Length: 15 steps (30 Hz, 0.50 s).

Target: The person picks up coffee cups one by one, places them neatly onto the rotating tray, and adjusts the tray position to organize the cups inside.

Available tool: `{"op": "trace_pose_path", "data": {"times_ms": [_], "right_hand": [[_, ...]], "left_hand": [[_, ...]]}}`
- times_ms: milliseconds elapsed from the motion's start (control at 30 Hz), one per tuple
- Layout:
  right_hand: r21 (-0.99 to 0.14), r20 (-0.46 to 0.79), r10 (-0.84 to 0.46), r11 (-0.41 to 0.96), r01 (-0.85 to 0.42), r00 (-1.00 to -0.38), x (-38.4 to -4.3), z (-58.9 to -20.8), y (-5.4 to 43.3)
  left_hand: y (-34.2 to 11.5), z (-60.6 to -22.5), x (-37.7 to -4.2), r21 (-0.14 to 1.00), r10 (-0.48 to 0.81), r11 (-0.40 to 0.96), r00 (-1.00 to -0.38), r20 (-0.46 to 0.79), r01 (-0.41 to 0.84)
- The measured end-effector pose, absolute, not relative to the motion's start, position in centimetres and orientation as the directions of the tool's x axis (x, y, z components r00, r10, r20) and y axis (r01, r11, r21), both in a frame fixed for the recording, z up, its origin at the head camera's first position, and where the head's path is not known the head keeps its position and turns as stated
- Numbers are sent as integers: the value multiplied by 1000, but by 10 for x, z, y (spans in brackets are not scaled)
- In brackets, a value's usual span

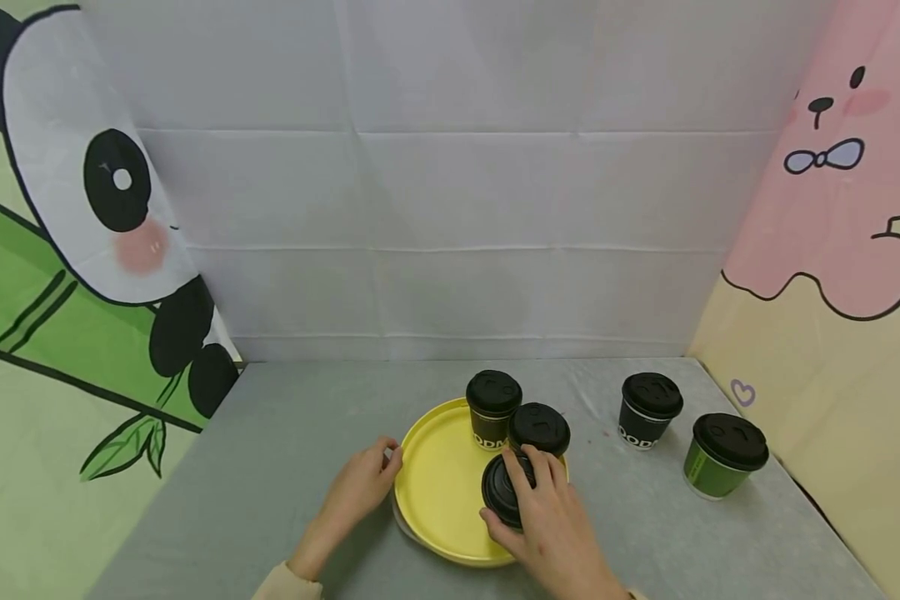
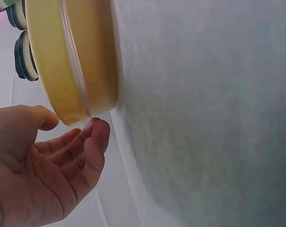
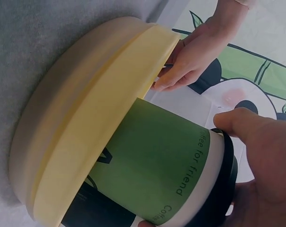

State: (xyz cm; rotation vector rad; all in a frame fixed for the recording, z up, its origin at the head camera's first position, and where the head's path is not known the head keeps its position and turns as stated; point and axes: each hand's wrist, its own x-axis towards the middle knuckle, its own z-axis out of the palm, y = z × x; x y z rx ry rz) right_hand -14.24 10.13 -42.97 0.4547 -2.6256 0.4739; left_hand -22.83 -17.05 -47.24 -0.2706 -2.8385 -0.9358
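Observation:
On a round yellow tray (image 1: 438, 492) stand several lidded paper coffee cups along its right side. My right hand (image 1: 551, 525) grips the nearest one, a green coffee cup (image 3: 159, 161), with thumb and fingers spread around its black lid (image 1: 501, 492). That cup stands on the tray in the right wrist view, close beside a dark cup (image 3: 98, 210). At the tray's left rim is my left hand (image 1: 363, 479), fingers loosely bent. Its fingertips (image 2: 100, 130) are at the rim in the left wrist view; how firmly they touch I cannot tell.
Behind the gripped cup on the tray are a black-lidded cup (image 1: 540, 429) and a dark lettered cup (image 1: 493, 408). To the right, off the tray, stand another dark cup (image 1: 645, 417) and a green cup (image 1: 720, 467). A beige base (image 3: 43, 127) lies under the tray.

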Motion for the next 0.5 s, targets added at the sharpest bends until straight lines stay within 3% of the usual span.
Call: {"op": "trace_pose_path", "data": {"times_ms": [500], "right_hand": [[-303, 485, -212, 870, -390, -849, -138, -431, 109]], "left_hand": [[-169, -479, -248, 611, 99, 770, -981, 169, 183]]}}
